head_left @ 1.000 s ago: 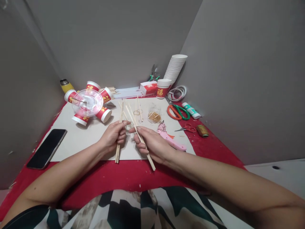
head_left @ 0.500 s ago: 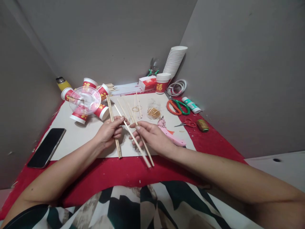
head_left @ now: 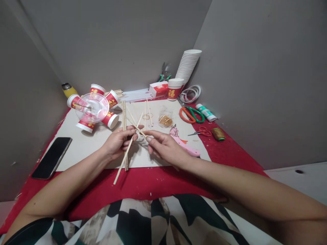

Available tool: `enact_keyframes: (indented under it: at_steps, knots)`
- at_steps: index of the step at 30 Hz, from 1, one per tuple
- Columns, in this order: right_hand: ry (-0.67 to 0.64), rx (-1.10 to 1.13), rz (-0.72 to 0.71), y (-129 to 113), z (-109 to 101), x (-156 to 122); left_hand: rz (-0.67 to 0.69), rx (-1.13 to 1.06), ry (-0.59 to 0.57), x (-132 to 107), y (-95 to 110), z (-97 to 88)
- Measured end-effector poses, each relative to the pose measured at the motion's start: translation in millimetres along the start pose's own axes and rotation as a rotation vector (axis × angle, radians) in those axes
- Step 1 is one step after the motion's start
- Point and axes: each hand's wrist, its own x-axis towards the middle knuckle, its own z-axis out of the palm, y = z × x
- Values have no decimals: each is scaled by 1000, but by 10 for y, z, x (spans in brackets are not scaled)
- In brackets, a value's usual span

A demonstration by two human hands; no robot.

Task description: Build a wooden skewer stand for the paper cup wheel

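Note:
My left hand [head_left: 119,141] is closed around a pair of chopsticks [head_left: 124,117] held nearly upright. Between its thumb and fingertips a single chopstick [head_left: 122,165] slants down to the lower left. My right hand [head_left: 163,144] pinches another chopstick [head_left: 135,126], which crosses the slanted one near my left fingertips. Its lower part is hidden under my right palm. Beyond my hands, more thin sticks [head_left: 149,114] and a few rubber bands [head_left: 147,116] lie on the white board [head_left: 87,153].
Paper cups [head_left: 110,119] around a clear plastic disc [head_left: 95,107] stand at the left, behind a phone [head_left: 52,157]. To the right are a bag of rubber bands [head_left: 166,120], a pink tool [head_left: 185,146], scissors [head_left: 195,114], a thread spool [head_left: 218,134] and stacked cups [head_left: 187,64].
The single chopstick in my left fingers has swung from leaning down-right to down-left. My right hand's chopstick has tilted flatter across it. The upright pair has shifted slightly right.

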Motion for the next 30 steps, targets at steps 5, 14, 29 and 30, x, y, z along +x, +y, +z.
enact_keyframes:
  at_steps: [5, 14, 29, 30]
  knots:
    - [-34, 46, 31, 5, 3, 5, -22, 67, -14, -27, -22, 29]
    - [-119, 137, 109, -70, -14, -7, 73, 202, 95, -47, -102, 118]
    - [-202, 346, 114, -149, 15, 28, 160, 386, 71, -120, -118, 155]
    - [-202, 344, 104, -158, 8, 28, 155, 392, 78, -122, -115, 149]
